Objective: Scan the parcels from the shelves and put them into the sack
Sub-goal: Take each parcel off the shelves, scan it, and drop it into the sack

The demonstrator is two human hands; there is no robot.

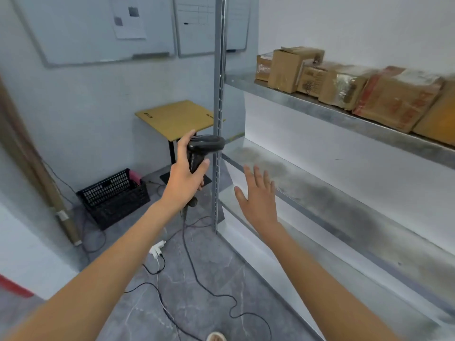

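My left hand (186, 175) grips the handle of a black barcode scanner (203, 147), its head pointing right toward the shelf post. Its cable hangs down to the floor. My right hand (258, 196) is raised with fingers spread and holds nothing, in front of the bare middle shelf (332, 200). Several brown cardboard parcels (344, 82) stand in a row on the upper shelf (320, 108) at the right, some wrapped in clear tape. No sack is in view.
A metal shelf post (219, 94) rises just right of the scanner. Behind it stands a small table with a yellow top (176, 118). A black plastic crate (114, 198) sits on the floor at left. Cables and a white plug (157, 249) lie across the grey floor.
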